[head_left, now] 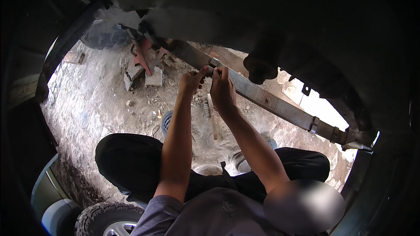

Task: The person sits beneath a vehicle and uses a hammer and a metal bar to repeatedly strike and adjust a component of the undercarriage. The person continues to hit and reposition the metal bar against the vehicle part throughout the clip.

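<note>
A long grey leaf spring [267,100] slants across the view from upper left to lower right. A metal clip [214,62] wraps around it near my hands. My left hand [191,83] is closed in a pinch at the spring's near edge, just below the clip. Close beside it on the right, my right hand [222,88] has its fingers bent and pressed together against the spring by the clip. Anything between the fingertips of either hand is too small or hidden to make out. Further down the spring sits a second clip [314,124].
Dark vehicle underbody surrounds the view, with a rounded dark part [261,67] hanging above the spring. A red metal stand [142,54] and a pale block [154,77] are on the dirt ground at upper left. A stick [212,118] lies below my hands; a tyre [94,218] is at lower left.
</note>
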Demonstrator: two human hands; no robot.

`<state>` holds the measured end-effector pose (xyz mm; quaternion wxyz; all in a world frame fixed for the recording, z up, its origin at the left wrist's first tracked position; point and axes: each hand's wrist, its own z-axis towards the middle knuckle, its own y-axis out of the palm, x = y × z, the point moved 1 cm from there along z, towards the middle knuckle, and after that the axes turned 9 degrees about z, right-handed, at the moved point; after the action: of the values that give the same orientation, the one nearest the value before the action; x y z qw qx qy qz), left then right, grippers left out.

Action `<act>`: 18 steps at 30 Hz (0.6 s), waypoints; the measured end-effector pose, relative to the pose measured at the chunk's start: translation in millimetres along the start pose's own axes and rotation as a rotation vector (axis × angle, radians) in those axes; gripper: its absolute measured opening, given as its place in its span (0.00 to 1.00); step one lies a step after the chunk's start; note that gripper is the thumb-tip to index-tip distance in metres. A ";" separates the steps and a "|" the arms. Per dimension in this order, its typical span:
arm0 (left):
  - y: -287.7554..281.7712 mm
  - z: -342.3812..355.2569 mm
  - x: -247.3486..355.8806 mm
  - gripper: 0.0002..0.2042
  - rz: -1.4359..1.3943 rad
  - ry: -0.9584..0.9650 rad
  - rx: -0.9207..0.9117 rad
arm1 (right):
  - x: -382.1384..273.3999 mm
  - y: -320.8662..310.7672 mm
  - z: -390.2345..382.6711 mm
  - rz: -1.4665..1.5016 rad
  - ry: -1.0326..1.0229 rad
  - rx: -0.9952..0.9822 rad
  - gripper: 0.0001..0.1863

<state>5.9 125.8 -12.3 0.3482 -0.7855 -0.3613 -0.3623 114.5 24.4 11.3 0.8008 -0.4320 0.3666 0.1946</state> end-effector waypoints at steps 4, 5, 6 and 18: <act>0.7 -1.7 3.7 0.33 0.033 0.015 0.048 | -3.8 5.7 -11.2 -0.043 0.001 0.015 0.08; 2.0 -2.9 1.9 0.33 0.061 0.000 0.055 | -6.6 2.5 -9.6 -0.005 0.011 0.010 0.08; 0.8 -2.1 1.0 0.33 0.034 -0.006 0.048 | -9.4 -1.1 -7.1 0.033 0.022 0.004 0.08; 2.4 0.6 2.0 0.33 -0.038 0.027 0.043 | -5.0 5.8 -6.1 0.012 0.031 0.009 0.09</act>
<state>9.0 125.7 -11.6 0.3630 -0.7658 -0.3791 -0.3716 105.0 22.5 9.7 0.7958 -0.4291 0.3823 0.1909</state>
